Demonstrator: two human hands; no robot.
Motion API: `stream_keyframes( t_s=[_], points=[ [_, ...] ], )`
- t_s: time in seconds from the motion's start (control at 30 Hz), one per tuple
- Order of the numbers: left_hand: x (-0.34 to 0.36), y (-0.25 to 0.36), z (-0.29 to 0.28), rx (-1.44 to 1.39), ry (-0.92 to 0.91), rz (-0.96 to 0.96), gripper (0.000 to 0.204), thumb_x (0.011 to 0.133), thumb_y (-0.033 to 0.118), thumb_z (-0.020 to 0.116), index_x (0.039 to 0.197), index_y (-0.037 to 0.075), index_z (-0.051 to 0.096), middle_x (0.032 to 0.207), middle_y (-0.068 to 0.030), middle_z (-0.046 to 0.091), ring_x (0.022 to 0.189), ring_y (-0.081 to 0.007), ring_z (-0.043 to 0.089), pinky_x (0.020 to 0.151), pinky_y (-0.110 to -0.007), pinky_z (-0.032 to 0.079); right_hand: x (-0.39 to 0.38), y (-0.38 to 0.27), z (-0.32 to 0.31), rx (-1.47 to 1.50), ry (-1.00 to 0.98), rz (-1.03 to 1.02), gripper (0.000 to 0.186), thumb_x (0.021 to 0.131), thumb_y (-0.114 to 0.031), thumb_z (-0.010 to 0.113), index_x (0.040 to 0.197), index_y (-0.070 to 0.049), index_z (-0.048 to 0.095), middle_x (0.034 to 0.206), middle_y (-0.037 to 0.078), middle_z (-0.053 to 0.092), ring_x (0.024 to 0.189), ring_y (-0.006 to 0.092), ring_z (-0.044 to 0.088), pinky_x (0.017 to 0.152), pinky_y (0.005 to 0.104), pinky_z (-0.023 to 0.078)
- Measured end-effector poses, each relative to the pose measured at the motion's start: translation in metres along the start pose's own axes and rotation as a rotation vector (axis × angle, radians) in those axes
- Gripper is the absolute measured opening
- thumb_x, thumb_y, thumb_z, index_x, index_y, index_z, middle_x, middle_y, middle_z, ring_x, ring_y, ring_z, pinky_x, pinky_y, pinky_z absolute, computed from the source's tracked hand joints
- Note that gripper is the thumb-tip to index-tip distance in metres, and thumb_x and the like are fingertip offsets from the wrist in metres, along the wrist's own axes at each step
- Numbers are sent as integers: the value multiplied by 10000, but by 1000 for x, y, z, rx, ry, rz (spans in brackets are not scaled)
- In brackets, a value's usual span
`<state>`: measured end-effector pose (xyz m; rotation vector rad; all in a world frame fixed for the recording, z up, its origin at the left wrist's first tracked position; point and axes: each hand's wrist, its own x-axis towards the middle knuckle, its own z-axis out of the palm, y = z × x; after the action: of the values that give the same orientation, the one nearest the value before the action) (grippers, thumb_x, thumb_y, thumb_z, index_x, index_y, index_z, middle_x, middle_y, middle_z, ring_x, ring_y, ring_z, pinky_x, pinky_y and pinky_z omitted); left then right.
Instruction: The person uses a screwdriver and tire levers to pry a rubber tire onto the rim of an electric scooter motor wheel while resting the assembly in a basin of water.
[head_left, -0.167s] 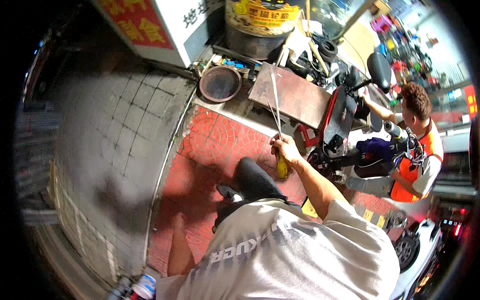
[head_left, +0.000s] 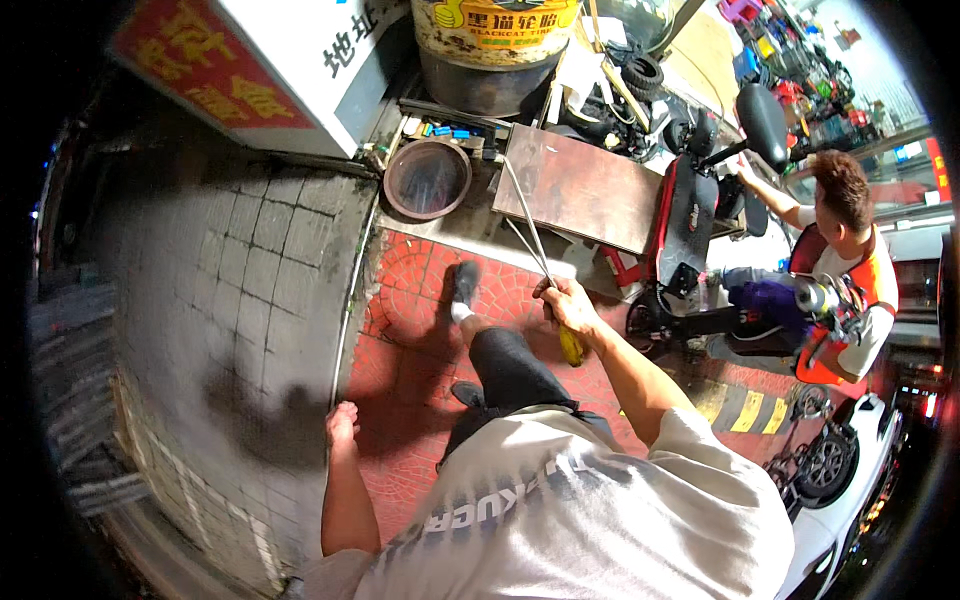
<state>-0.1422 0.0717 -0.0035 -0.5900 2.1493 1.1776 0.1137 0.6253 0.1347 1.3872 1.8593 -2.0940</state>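
My right hand (head_left: pixel 566 303) is closed around a long-shafted tool with a yellow handle (head_left: pixel 571 345), which looks like a screwdriver. Two slim metal shafts (head_left: pixel 527 208) stick out ahead of the fist, one longer than the other. Whether the shorter belongs to a second tool, I cannot tell. Low on the left hangs my left hand (head_left: pixel 342 422), fingers loosely curled with nothing visible in them. Beyond the tool tips lies a brown board (head_left: pixel 580 190), apart from my hands. A round basin with dark water (head_left: pixel 428 178) sits left of it.
An electric scooter (head_left: pixel 685 225) stands to the right, with a person in an orange vest (head_left: pixel 845 240) beside it. A large drum (head_left: pixel 490 60) and a white sign box (head_left: pixel 310 60) are at the back. Red paving (head_left: pixel 410 300) meets grey tiles (head_left: pixel 240 270) on the left.
One foot has come forward onto the red paving. My left arm has swung up into clearer view. The tool shafts now tilt further left, still in my right hand.
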Motion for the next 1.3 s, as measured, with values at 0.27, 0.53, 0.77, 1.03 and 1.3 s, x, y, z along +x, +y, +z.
stream_keyframes(
  t_s=[0.27, 0.53, 0.77, 1.03, 1.3],
  points=[
    [127, 137, 118, 497, -369, -1, 303, 972, 352, 668, 1087, 87, 757, 962, -82, 733, 884, -238, 682, 757, -436, 529, 219, -11, 46, 257, -45, 130, 179, 931, -70, 501, 1015, -26, 653, 868, 95, 698, 706, 197, 699, 644, 362, 575],
    [240, 317, 352, 769, -494, 216, 512, 1084, 436, 524, 1117, -14, 766, 1149, -219, 764, 1012, -325, 711, 900, -472, 525, 476, -12, 118, -479, -26, -1, 350, 867, -312, 588, 881, -4, 753, 959, 314, 729, 987, 456, 723, 864, 523, 570],
    [418, 382, 545, 1165, -447, 521, 394, 1010, 443, 654, 930, 93, 815, 939, -156, 794, 926, -314, 756, 870, -441, 564, 643, 30, 150, -162, -14, 344, 443, 980, -421, 628, 1188, -59, 777, 1132, 277, 754, 1112, 421, 718, 974, 466, 559],
    [598, 346, 661, 1203, -700, 558, 271, 909, 244, 618, 1057, 134, 816, 1150, -187, 773, 1109, -402, 730, 947, -474, 571, 807, 127, 182, -343, -141, 127, 350, 1019, -309, 567, 1060, -36, 781, 1109, 237, 750, 1068, 399, 716, 934, 460, 596],
    [630, 301, 661, 1422, -389, 718, 332, 910, 206, 620, 1181, 72, 759, 1199, -235, 757, 1157, -440, 715, 997, -529, 557, 859, 160, 201, -751, -73, 176, 496, 935, -332, 549, 1230, 3, 765, 1387, 228, 695, 1349, 333, 639, 1144, 402, 503]
  ],
)
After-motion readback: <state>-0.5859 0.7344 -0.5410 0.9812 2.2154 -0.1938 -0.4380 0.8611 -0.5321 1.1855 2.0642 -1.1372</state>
